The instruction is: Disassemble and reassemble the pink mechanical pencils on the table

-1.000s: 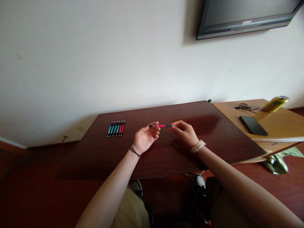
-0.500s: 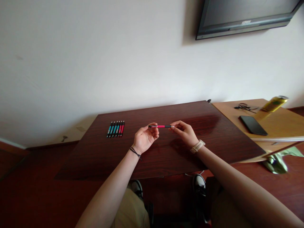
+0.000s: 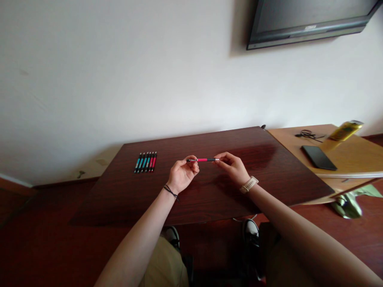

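Between my two hands a pink and black pen (image 3: 202, 160) is held level above the dark wooden table (image 3: 239, 143). My left hand (image 3: 183, 173) pinches its black clip end, palm turned up. At the other end, the fingertips of my right hand (image 3: 231, 165) close on the black grip near the silver tip. To the left, a neat row of several pens (image 3: 145, 162) lies side by side on the table, teal ones on the left and pink ones on the right.
A light wooden cabinet (image 3: 359, 159) adjoins the table on the right. On it are a black phone (image 3: 319, 157), a coiled black cable (image 3: 309, 134) and a tilted-looking yellow can (image 3: 345, 130). A television (image 3: 311, 24) hangs on the wall above.
The fingers of my left hand have curled in slightly around the pen, which has turned a little so its clip looks different. My right hand has barely moved.
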Motion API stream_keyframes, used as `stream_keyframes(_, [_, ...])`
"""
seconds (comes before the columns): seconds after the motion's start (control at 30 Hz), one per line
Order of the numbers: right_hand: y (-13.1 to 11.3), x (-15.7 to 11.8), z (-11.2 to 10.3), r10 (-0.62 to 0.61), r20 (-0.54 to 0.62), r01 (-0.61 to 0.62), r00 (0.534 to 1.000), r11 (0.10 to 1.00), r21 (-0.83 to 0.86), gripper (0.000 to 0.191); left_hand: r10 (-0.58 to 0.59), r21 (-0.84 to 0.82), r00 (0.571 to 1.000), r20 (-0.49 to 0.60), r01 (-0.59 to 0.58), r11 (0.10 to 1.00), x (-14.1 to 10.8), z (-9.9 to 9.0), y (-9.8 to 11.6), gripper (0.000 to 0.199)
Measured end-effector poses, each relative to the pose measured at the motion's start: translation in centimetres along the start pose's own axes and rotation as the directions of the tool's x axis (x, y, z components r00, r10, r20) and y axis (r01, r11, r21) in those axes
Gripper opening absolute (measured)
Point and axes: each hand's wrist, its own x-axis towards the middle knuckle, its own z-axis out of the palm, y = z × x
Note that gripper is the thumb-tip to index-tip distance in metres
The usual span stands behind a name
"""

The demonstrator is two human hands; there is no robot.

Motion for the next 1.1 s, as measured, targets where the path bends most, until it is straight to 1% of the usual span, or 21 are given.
stream_keyframes(0.33, [-0.01,0.03,-0.09,-0.004,-0.008,0.004,1.0,1.0,-0.004,0.034,-0.005,-0.013,1.0,0.005,0.005,1.0,0.05,-0.17,-0.07,0.029])
stream_keyframes(0.43, [-0.04,0.02,-0.06,-0.003,-0.007,0.003,1.0,1.0,-0.001,0.033,-0.015,-0.032,1.0,-0.004,0.015,0.999,0.05,-0.16,-0.07,0.03])
stream_keyframes(0.67, [-0.22,-0.01,0.15,0.009,0.008,-0.009,1.0,1.0,0.001,0.032,-0.009,-0.091,1.0,0.027,0.012,0.996,-0.04,0.25,-0.09,0.031])
stream_keyframes(0.9, [-0.23,0.01,0.19,0.005,-0.001,-0.005,1.0,1.0,-0.009,0.034,-0.001,-0.072,1.0,-0.013,0.0,0.997,-0.09,0.54,-0.09,0.03])
stream_keyframes(1.1, [-0.29,-0.01,0.11,0.003,-0.009,-0.003,1.0,1.0,0.001,0.034,0.014,-0.037,1.0,-0.003,-0.014,0.999,0.09,0.11,-0.13,0.029])
